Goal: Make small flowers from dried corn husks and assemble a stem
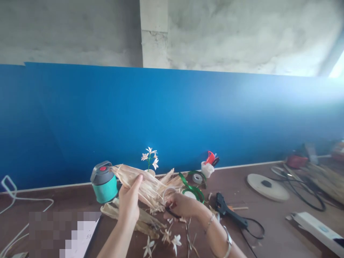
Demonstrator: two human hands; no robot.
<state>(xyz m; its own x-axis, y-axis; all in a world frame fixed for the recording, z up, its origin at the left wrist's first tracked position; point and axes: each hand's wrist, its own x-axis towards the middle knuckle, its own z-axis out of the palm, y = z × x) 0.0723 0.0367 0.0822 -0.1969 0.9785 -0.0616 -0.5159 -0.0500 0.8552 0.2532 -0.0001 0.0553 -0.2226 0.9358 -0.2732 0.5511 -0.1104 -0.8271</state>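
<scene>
Three white paper-like flowers lie nearest on the brown tabletop (228, 247): a left one (148, 247), a right one (176, 242) and a duller one (166, 235) just behind. Thin dry stems (189, 238) lie beside them, and at the near left a pale sheet (88, 236) is partly masked by pixelation.

Just beyond, a bundle of dried husk (145, 227) lies flat under the raised forearms. Above it is the husk piece (147, 184) being handled, held off the table and slanting down to the right. The left hand (128, 202) grips its middle, thumb pressed along the top; the other fingers are mostly hidden underneath. The right hand (185, 206) is at the husk's lower right end, fingers curled in and grasping a dark curved piece (173, 213), too hidden to identify. Its wrist wears two bracelets.

To the right lie a black glue gun (231, 212) with its cord and, near the table edge of view, a white box-like bar (318, 231). Behind the right hand are loops of green ribbon (199, 193) and a tape roll (197, 178).

Farther back stand a teal container (105, 190) with a grey top, a small flower spray (149, 157) and a white holder (207, 169) with a red item in it; a pale disc (267, 191) lies well to their right. A blue partition (172, 114) rises behind, then a grey wall (228, 36).
</scene>
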